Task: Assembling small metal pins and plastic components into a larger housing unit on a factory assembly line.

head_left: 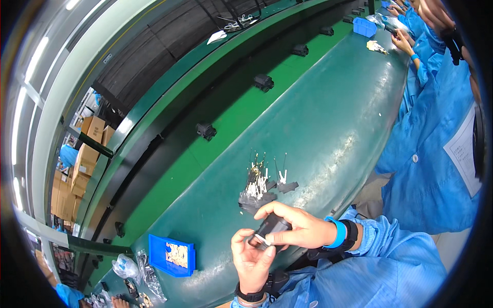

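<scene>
Between my two hands, over the near edge of the green table point(226, 233), is a small black plastic housing point(277, 224). My left hand point(250, 261) grips its lower left end between fingers and thumb. Across its other side curl the fingers of my right hand point(303, 226), the thumb pressing near a small white piece point(262, 238) on the housing. Just beyond my hands lies a pile of black parts with thin wires and white tips point(256, 191). Beside that pile sits a smaller black part with white tips point(286, 186).
A blue bin point(192, 259) of small cream pieces stands to the left, next to clear plastic bags point(149, 274). Beyond the table runs a green conveyor belt point(226, 141) carrying several black units point(206, 131). People in blue work at the right, near another blue bin point(364, 27).
</scene>
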`<state>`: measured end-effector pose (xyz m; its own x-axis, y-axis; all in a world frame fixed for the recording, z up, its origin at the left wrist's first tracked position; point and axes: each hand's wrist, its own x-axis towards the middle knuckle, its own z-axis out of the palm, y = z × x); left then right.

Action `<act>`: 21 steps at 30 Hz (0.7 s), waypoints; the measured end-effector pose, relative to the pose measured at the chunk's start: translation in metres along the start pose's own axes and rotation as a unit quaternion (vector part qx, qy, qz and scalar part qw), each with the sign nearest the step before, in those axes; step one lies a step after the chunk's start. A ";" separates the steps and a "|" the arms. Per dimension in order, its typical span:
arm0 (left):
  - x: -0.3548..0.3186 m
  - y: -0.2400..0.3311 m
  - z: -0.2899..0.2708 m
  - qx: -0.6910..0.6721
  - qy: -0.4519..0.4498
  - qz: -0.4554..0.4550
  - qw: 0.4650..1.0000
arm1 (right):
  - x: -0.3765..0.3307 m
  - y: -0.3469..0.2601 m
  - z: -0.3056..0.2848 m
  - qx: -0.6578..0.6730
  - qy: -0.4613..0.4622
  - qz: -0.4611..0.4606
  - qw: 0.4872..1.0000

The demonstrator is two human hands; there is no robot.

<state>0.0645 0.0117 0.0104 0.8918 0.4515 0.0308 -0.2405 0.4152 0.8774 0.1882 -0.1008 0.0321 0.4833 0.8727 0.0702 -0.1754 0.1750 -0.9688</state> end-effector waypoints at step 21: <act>0.017 0.011 0.043 -0.223 0.028 0.100 0.969 | -0.015 0.000 0.009 -0.399 0.245 -0.340 0.815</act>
<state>0.0938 -0.0100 0.0407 0.7910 0.5951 0.1420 -0.5593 0.6094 0.5619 0.1732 -0.1101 0.0330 0.5545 0.3761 0.7424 0.7961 0.0203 -0.6049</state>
